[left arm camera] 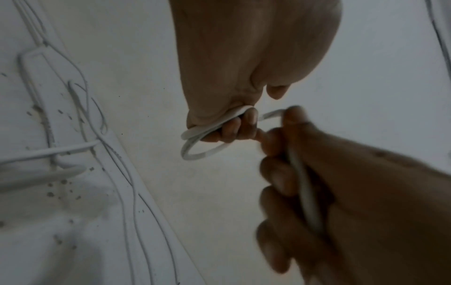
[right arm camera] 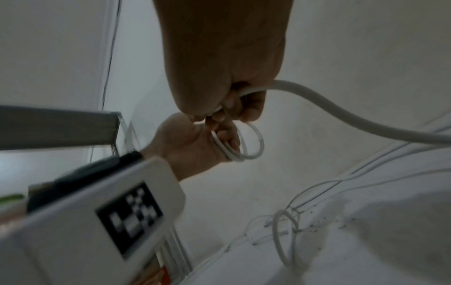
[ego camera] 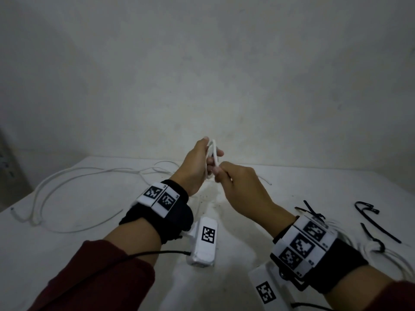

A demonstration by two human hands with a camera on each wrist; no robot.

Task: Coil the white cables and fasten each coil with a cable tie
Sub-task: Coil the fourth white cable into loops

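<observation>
White cable (ego camera: 67, 176) sprawls left — black cable ties (ego camera: 370, 221) right.

White cable (ego camera: 213, 151), black ties (ego camera: 379, 230), dark red sleeve (ego camera: 94, 279), black-and-white checked wrist tags (ego camera: 160, 195), white table (ego camera: 314, 182)

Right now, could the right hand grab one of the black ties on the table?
Probably not yet: the right hand grips the white cable. The black ties lie uncovered beside that wrist.
</observation>
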